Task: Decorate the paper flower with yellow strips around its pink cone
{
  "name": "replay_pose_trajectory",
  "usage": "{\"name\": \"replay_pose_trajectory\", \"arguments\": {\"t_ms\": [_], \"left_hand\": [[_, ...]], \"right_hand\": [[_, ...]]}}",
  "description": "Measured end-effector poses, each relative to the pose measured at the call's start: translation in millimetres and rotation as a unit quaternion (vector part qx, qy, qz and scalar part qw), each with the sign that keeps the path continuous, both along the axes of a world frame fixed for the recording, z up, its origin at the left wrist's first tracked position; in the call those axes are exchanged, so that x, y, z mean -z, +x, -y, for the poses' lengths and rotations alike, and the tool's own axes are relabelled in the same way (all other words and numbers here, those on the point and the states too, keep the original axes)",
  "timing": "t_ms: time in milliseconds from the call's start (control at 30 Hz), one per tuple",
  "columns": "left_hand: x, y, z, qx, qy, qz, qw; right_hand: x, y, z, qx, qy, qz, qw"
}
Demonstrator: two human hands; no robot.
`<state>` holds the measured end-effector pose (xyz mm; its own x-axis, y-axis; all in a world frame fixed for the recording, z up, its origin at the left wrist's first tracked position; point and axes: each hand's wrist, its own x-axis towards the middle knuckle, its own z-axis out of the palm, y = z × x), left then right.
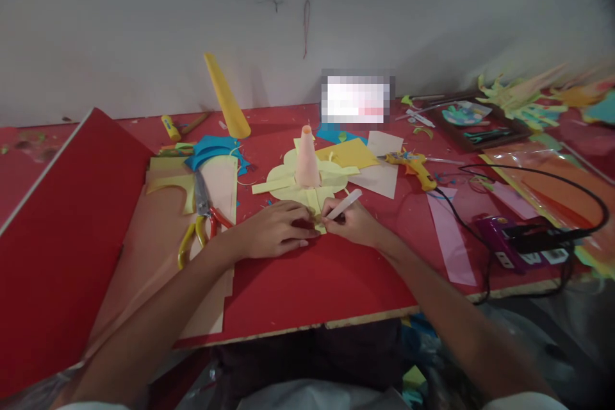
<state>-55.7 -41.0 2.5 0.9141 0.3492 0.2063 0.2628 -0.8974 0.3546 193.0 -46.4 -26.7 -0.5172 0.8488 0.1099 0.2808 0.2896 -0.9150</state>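
Two hands meet near the tabletop's (307,282) front edge: left hand (273,230) flat on the yellow flower cutout (288,187), right hand (353,223) with fingers clamped on a white stick (346,202), the pink cone (306,159) already upright at the flower's centre.

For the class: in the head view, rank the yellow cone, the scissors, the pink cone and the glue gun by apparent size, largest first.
1. Scissors
2. Yellow cone
3. Glue gun and pink cone: too alike to separate.
The scissors lie nearer the camera, so first place is unsure.

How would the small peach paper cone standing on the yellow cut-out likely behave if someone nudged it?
The peach paper cone looks like thin rolled paper, so it is probably very light. It stands tall on a narrow base on the yellow cut-out, so it would likely tip or slide. Squeezing would probably crease it.
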Motion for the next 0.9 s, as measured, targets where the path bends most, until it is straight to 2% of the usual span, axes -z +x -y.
{"name": "replay_pose_trajectory", "arguments": {"t_ms": [133, 200, 233, 300, 367, 400, 533, 600, 700, 800, 900], "left_hand": [[4.3, -2.6, 0.9, -0.017, -0.055, 0.02, 0.998], [7.4, -3.8, 0.7, -0.068, -0.089, 0.051, 0.992], [8.1, -4.0, -0.3, -0.113, -0.099, 0.086, 0.985], [6.6, -2.9, -5.7, -0.226, -0.096, 0.197, 0.949], [0.5, 1.2, -16.5, -0.315, -0.077, 0.311, 0.893], [-3.9, 4.5, -23.6, -0.325, -0.07, 0.339, 0.88], [-24.6, 24.2, -53.3, -0.269, -0.095, 0.265, 0.921], [-35.4, 34.5, -62.7, -0.281, -0.098, 0.224, 0.928], [-52.5, 44.9, -67.7, -0.329, -0.044, 0.223, 0.917], [-67.1, 49.2, -67.3, -0.357, 0.023, 0.279, 0.891], [-71.1, 52.2, -66.1, -0.364, 0.065, 0.315, 0.874]], "right_hand": [[-2.1, 2.4, -0.8, 0.069, -0.02, -0.049, 0.996], [-2.4, 3.9, -2.3, 0.126, -0.016, -0.087, 0.988], [-2.4, 4.6, -3.2, 0.155, -0.012, -0.108, 0.982], [-2.1, 5.7, -5.1, 0.207, -0.006, -0.152, 0.966], [-1.7, 6.7, -6.8, 0.244, -0.011, -0.197, 0.949], [-1.5, 7.1, -7.5, 0.258, -0.018, -0.217, 0.941], [-1.4, 9.0, -9.7, 0.295, -0.051, -0.26, 0.918], [-2.6, 10.3, -10.5, 0.307, -0.053, -0.263, 0.913], [-5.9, 12.4, -11.2, 0.324, -0.037, -0.28, 0.903], [-9.4, 13.7, -11.8, 0.341, -0.028, -0.313, 0.886], [-11.4, 13.9, -11.8, 0.341, -0.024, -0.334, 0.879]]}}
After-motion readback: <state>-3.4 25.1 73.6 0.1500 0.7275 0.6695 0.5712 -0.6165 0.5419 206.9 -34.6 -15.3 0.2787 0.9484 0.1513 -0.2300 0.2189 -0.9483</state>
